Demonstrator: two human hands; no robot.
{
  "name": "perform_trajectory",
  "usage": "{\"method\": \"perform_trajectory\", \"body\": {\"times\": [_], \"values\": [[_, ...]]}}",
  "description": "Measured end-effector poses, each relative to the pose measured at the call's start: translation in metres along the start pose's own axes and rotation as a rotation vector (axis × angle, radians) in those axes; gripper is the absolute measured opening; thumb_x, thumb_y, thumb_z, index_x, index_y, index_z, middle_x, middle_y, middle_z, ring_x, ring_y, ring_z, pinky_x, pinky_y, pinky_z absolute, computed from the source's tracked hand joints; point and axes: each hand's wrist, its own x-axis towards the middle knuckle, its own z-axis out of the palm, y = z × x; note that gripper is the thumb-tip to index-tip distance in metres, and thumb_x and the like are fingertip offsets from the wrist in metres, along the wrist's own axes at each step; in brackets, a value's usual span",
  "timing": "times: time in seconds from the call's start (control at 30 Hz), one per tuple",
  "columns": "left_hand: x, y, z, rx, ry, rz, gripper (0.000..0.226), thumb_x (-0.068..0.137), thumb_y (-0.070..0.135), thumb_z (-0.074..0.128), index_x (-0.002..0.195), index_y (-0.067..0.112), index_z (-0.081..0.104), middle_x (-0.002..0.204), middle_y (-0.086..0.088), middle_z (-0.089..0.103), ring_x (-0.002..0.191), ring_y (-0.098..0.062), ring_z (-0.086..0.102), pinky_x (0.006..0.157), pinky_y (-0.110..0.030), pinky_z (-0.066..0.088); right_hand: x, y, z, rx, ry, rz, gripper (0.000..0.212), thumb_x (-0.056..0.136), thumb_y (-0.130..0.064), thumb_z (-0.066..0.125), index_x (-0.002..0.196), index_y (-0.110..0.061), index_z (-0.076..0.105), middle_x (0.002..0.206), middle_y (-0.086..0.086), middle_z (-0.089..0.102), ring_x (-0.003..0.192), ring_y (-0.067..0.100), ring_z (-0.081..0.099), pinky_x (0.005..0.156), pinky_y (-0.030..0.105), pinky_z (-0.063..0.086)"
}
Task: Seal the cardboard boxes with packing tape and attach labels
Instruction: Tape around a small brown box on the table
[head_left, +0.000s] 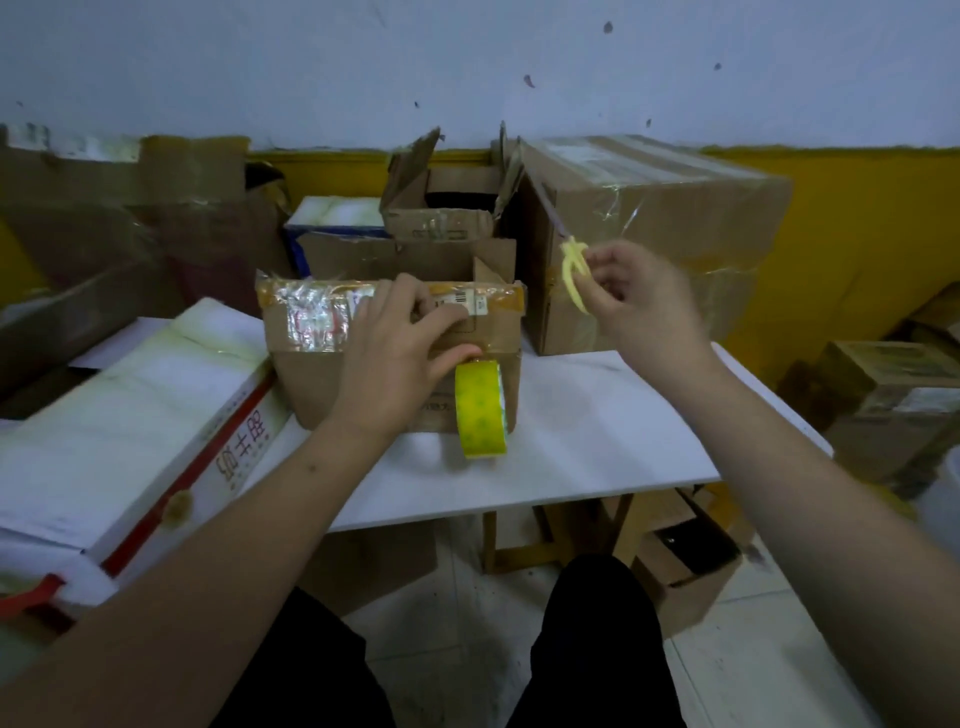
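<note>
1. Box (395, 358) sits on the white table (597, 415), centre of view. I see a label (465, 303) near its top edge and shiny old tape on the left part of the front.
2. Left hand (400, 353) is pressed against the box front, fingers curled over the upper face near the label. The thumb looks hooked into the core of the tape roll (480, 410).
3. The roll is yellowish and stands on edge, hanging against the box front just below the left thumb, lower edge near the table.
4. Right hand (644, 306) is raised right of the box, clear of it. Thumb and fingertips pinch a crumpled yellow tape scrap (575, 270).
5. Big sealed box (649, 234) stands behind the right hand, touching the table's far edge.
6. Open box (447, 208) sits behind the main one, flaps up.
7. White carton (130, 415) with red trim lies on the left, just beside the box.
</note>
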Motion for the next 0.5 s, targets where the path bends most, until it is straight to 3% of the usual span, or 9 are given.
{"method": "perform_trajectory", "body": {"times": [0.1, 0.2, 0.27, 0.33, 0.4, 0.43, 0.5], "values": [[-0.011, 0.005, -0.001, -0.231, -0.050, -0.152, 0.027, 0.093, 0.032, 0.067, 0.114, 0.018, 0.075, 0.096, -0.001, 0.049, 0.087, -0.016, 0.052, 0.072, -0.029, 0.046, 0.017, -0.032, 0.042, -0.254, -0.016, -0.274, 0.010, 0.091, -0.028, 0.065, 0.098, -0.020, 0.068, 0.078, -0.006, 0.060, 0.080, 0.016, 0.053, 0.068, 0.036, 0.045], [-0.019, 0.019, -0.004, -0.434, -0.110, -0.372, 0.023, 0.097, 0.035, 0.061, 0.105, 0.019, 0.076, 0.089, 0.002, 0.052, 0.080, -0.009, 0.052, 0.068, -0.020, 0.041, 0.025, -0.037, 0.075, -0.367, 0.043, -0.334, 0.019, 0.098, -0.034, 0.056, 0.103, -0.018, 0.064, 0.081, -0.004, 0.056, 0.086, 0.020, 0.052, 0.064, 0.037, 0.042], [-0.020, 0.038, -0.007, -0.578, -0.115, -0.657, 0.016, 0.094, 0.038, 0.067, 0.095, 0.022, 0.067, 0.083, 0.003, 0.057, 0.073, -0.003, 0.055, 0.064, -0.019, 0.044, 0.026, -0.032, 0.089, -0.375, 0.102, -0.365, 0.023, 0.101, -0.037, 0.050, 0.103, -0.017, 0.061, 0.082, -0.003, 0.059, 0.080, 0.021, 0.056, 0.057, 0.034, 0.039], [-0.023, 0.055, -0.002, -0.796, -0.191, -1.078, 0.034, 0.086, 0.048, 0.074, 0.098, 0.021, 0.059, 0.092, 0.001, 0.064, 0.083, -0.004, 0.063, 0.075, -0.028, 0.056, 0.028, -0.026, 0.097, -0.347, 0.130, -0.402, 0.024, 0.102, -0.036, 0.048, 0.105, -0.015, 0.059, 0.087, -0.002, 0.061, 0.073, 0.020, 0.059, 0.054, 0.032, 0.039], [-0.022, 0.067, 0.004, -1.029, -0.235, -1.382, 0.058, 0.071, 0.062, 0.078, 0.106, 0.020, 0.063, 0.104, -0.004, 0.070, 0.096, -0.019, 0.069, 0.088, -0.047, 0.059, 0.030, -0.022, 0.102, -0.308, 0.146, -0.418, 0.025, 0.103, -0.034, 0.048, 0.103, -0.011, 0.059, 0.088, 0.001, 0.063, 0.069, 0.022, 0.060, 0.052, 0.034, 0.043], [-0.020, 0.070, 0.006, -1.095, -0.215, -1.436, 0.063, 0.065, 0.065, 0.078, 0.107, 0.020, 0.065, 0.105, -0.005, 0.071, 0.098, -0.024, 0.070, 0.089, -0.051, 0.058, 0.031, -0.021, 0.104, -0.289, 0.155, -0.412, 0.026, 0.103, -0.033, 0.048, 0.102, -0.009, 0.058, 0.087, 0.003, 0.063, 0.068, 0.024, 0.061, 0.051, 0.036, 0.045], [-0.016, 0.074, 0.008, -1.101, -0.154, -1.436, 0.046, 0.075, 0.058, 0.076, 0.101, 0.021, 0.066, 0.101, -0.005, 0.071, 0.096, -0.025, 0.070, 0.088, -0.047, 0.058, 0.033, -0.020, 0.108, -0.280, 0.176, -0.406, 0.026, 0.103, -0.032, 0.048, 0.101, -0.008, 0.058, 0.088, 0.004, 0.063, 0.068, 0.026, 0.061, 0.051, 0.038, 0.047]]}}
